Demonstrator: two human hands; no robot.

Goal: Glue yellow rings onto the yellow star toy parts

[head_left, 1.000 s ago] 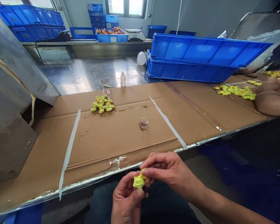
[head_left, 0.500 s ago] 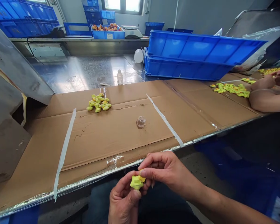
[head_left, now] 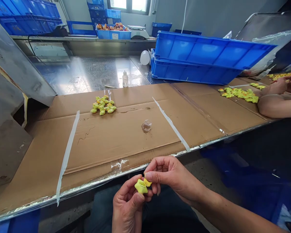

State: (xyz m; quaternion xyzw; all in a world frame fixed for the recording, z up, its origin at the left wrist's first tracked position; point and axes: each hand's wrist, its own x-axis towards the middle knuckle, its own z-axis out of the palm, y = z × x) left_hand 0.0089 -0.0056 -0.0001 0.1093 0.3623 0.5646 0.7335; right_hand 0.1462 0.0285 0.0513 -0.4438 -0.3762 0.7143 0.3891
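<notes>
Being drawn out to the side of a yellow star-shaped piece, a smaller yellow piece is now showing more clearly than in the earlier frame, while the whole view is being shifted slightly by the head camera. Blue plastic crates are being stacked on a steel bench at the far side, with one crate tilted over the other. A long cardboard sheet is being held down on the near bench by strips of pale tape. A large scatter of yellow pieces is being worked at by a co-worker's hands at the far right, and a smaller pile of yellow pieces is being left at the middle of the cardboard, behind a small clear cup. Just off the near cardboard edge, above the lap, the star is being gripped by the left hand, its thumb pressed on the star's face and its fingers curled behind. The smaller piece is being pinched by the right hand between thumb and forefinger, though whether the two pieces are still joined cannot be told
</notes>
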